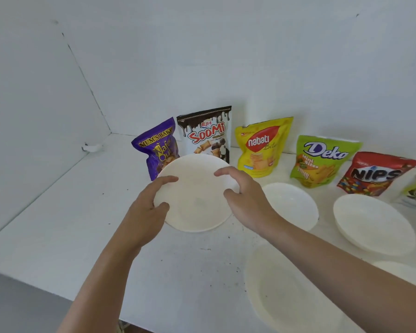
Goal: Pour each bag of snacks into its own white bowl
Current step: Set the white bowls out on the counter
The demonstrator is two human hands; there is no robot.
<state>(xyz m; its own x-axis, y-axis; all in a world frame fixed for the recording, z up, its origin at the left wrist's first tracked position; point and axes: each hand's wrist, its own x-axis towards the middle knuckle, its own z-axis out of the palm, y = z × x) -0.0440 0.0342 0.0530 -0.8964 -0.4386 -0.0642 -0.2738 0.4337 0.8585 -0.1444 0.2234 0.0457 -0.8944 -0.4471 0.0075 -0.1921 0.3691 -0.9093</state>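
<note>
**Desk:** What are the hands doing?

**Photographer:** Both grip one white bowl (pixel 195 195). The left hand (pixel 151 205) curls over the near-left rim, thumb on the edge. The right hand (pixel 245 200) clasps the opposite rim, fingers hooked over the top.

**Desk:** Where is it?

**Photographer:** At the left end of the row, just in front of the purple bag (pixel 157 150) and the black-and-white bag (pixel 205 135), tipped slightly toward the camera. I cannot tell whether its base touches the table (pixel 82 224).

**Desk:** And the rest?

**Photographer:** The yellow bag (pixel 262 147), green bag (pixel 322 162) and red bag (pixel 377 174) stand upright along the wall, tops apparently unopened. The other bowls (pixel 375 224) sit empty to the right, so nothing has been poured yet.

**Desk:** How will it all handle?

**Photographer:** The bowl looks stiff, smooth and glossy, so it is probably slippery and would likely break if dropped. It is shallow and wide, so a hold on opposite rims seems sound. The bags are another matter: light, crinkly pouches that will likely buckle when squeezed. They are best pinched at the top seam to open, then held low on the body to tip.
</note>
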